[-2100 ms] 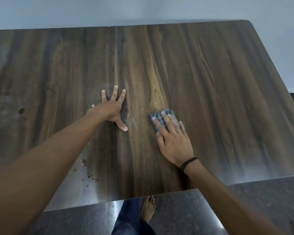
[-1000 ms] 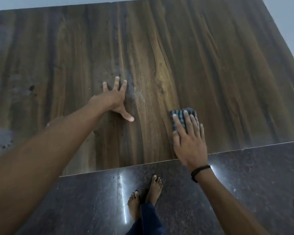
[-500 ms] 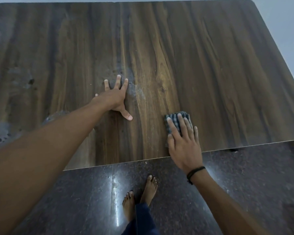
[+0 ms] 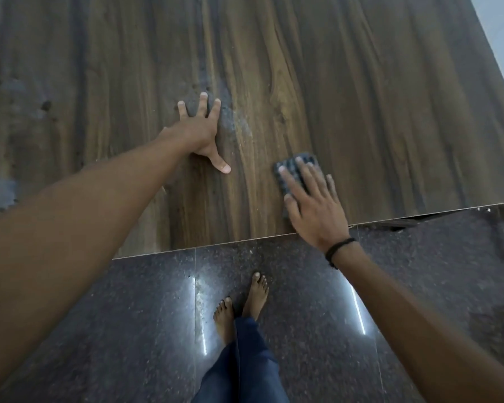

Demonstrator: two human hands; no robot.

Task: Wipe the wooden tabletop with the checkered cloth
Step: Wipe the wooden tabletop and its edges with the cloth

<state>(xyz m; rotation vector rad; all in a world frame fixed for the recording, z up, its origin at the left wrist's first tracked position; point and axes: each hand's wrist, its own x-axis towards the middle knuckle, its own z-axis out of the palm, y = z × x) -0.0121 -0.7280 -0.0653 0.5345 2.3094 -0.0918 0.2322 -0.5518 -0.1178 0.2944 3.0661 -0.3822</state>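
The cloth [image 4: 296, 170], grey and checkered, folded small, is lying near the table's [image 4: 390, 112] front edge, the right hand [image 4: 310, 203] pressing it flat, fingers open. The left hand [image 4: 200, 130] is resting spread on the wood.

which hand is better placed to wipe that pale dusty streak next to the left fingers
Right. The right hand already presses the checkered cloth flat on the tabletop, a short way from the dusty streak. The left hand lies splayed and empty, bracing on the wood.
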